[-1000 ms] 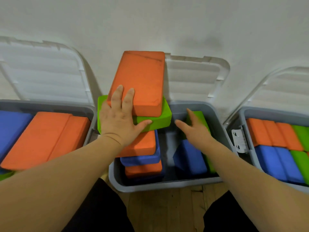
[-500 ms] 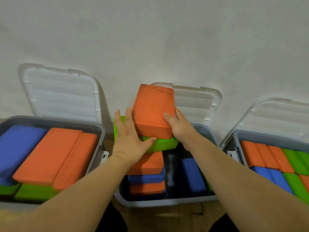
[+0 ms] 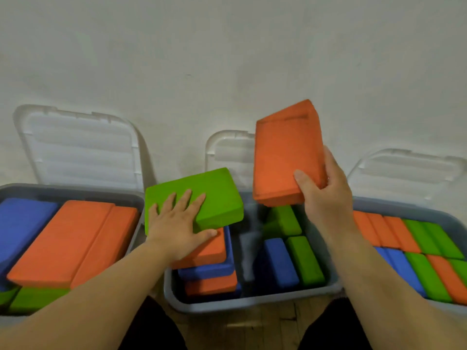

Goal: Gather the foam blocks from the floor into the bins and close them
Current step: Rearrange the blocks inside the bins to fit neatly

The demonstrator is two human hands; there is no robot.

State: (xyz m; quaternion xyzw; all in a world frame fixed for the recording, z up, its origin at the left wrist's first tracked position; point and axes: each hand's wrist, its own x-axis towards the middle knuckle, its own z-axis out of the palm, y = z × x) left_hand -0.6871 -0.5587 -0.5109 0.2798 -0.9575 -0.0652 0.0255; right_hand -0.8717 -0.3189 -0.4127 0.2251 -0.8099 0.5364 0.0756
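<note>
Orange block (image 3: 285, 152) above the middle bin (image 3: 252, 303) — right hand (image 3: 326, 195) grips it.
Free slot (image 3: 249, 251) lies down-left of that hand; left hand (image 3: 174, 223) flat on the green block (image 3: 202, 188).

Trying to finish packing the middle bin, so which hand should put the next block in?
Right. The right hand grips the orange block, raised over the right side of the middle bin. The left hand lies flat on the green block.

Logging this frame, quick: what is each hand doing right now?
Left hand: open, fingers flat on the green block.
Right hand: holding the orange block.
</note>
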